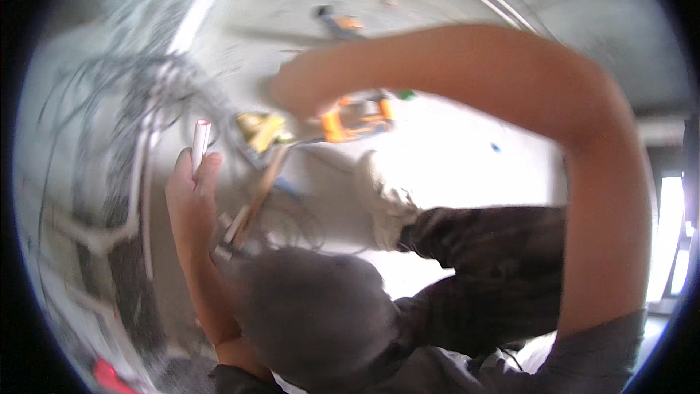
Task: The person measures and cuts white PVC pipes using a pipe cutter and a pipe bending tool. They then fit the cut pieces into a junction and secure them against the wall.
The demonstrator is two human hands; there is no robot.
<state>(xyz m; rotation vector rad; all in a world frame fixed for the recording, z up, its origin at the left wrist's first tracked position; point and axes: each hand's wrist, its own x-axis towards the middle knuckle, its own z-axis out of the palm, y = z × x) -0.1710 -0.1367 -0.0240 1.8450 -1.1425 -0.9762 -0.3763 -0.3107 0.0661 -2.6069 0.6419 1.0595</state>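
Note:
My left hand point(191, 184) is closed around a short white plastic pipe point(201, 138), which points up out of the fist with its open end reddish at the rim. Across the upper part of the view, my right arm bends over so that my right hand point(297, 93) hangs near an orange and black tool point(335, 122) on the floor. Motion smears that hand, and its fingers cannot be made out. Close to it lies a yellow object point(261, 131), too blurred to name.
A tangle of grey cables point(146, 76) hangs at the left, beside white pipes point(138, 168) along the wall. A long wooden strip point(262, 188) lies between my hands. Farther off is a dark and orange tool point(341, 23). My shoe point(383, 201) stands at the centre.

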